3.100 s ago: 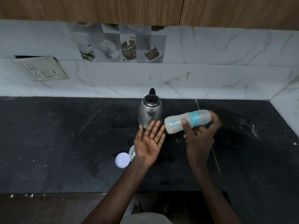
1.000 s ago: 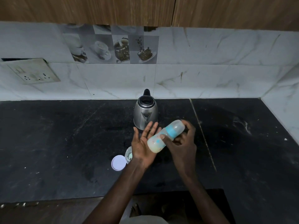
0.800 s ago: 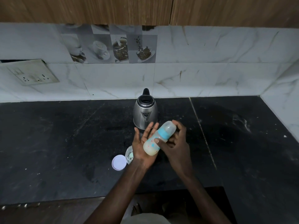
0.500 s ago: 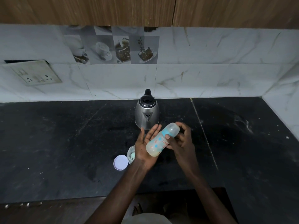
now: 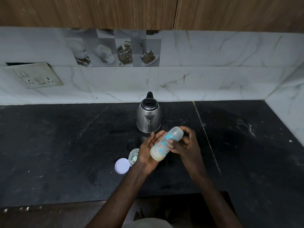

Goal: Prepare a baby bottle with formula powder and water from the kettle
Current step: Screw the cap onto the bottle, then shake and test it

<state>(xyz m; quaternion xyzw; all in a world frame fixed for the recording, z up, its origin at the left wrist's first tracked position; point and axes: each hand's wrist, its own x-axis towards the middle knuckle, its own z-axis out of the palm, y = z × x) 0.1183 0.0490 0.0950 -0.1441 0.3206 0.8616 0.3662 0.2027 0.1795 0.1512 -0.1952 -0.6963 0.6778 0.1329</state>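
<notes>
Seemingly near done: the capped baby bottle (image 5: pixel 166 144), milky at its base, is gripped tilted by the right hand (image 5: pixel 184 145), its base against the flat, spread left hand (image 5: pixel 148 152), just before the kettle (image 5: pixel 148 118). Mixing probably remains.

- Bench (image 5: pixel 65 145): black stone, speckled and scuffed, a pale seam running front to back right of centre; whitish smears toward the right end
- Backsplash (image 5: pixel 213 71): white marble-look tiles with grey veining, turning the corner at the far right
- Decorative tile panel (image 5: pixel 118 50): grey chequered squares picturing coffee cups and beans, set high in the wall, left of centre
- Socket plate (image 5: pixel 37 76): discoloured, hanging askew on the left wall, a dark gap above it
- Wall cabinets (image 5: pixel 148 12): brown wood-grain doors across the top, a vertical join right of centre
</notes>
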